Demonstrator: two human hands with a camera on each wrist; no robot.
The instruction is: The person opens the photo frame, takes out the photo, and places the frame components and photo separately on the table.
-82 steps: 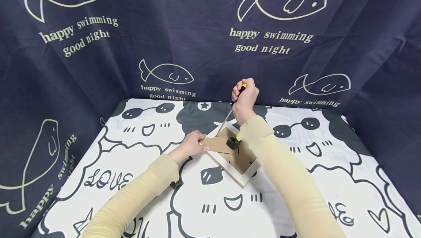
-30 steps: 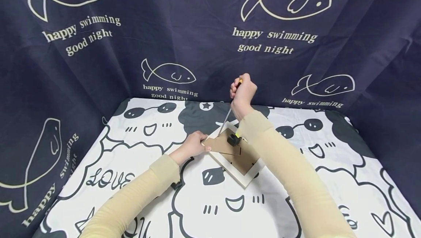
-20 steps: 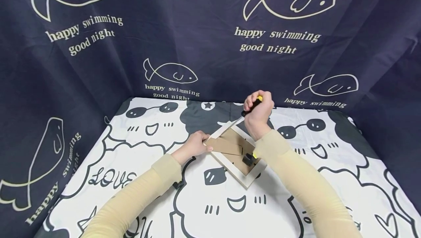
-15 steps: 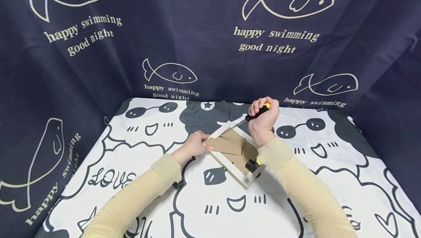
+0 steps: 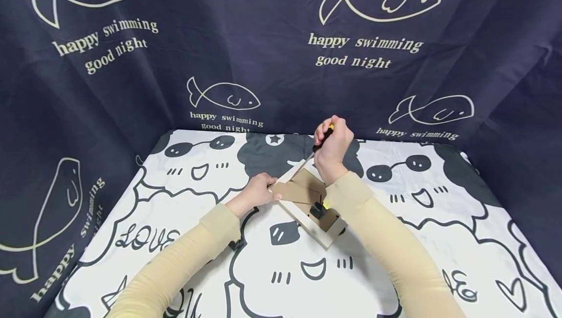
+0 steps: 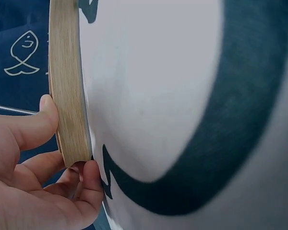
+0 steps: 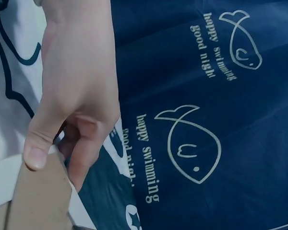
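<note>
A picture frame [image 5: 325, 241] with a white rim lies back side up on the patterned cloth. Its brown backing board [image 5: 307, 177] carries a cardboard easel stand [image 5: 296, 193]. My left hand [image 5: 255, 192] grips the frame's left corner, thumb over the stand's end; the left wrist view shows fingers around the wooden edge [image 6: 67, 81]. My right hand [image 5: 333, 148] grips a screwdriver [image 5: 324, 140] with a black and yellow handle. Its shaft slants down to the backing's upper-left edge; the tip's exact contact is unclear. The right wrist view shows the left hand [image 7: 69, 110] at the corner.
A white cloth [image 5: 281, 303] with dark cartoon drawings covers the surface. A dark blue curtain [image 5: 281, 40] with fish prints stands behind it and at both sides. A black wrist camera [image 5: 317, 209] hangs over the backing and hides part of it.
My right hand moved right and down with the screwdriver tilting flatter, then came back left and up, making the shaft steeper. My left hand keeps its grip on the frame's corner.
</note>
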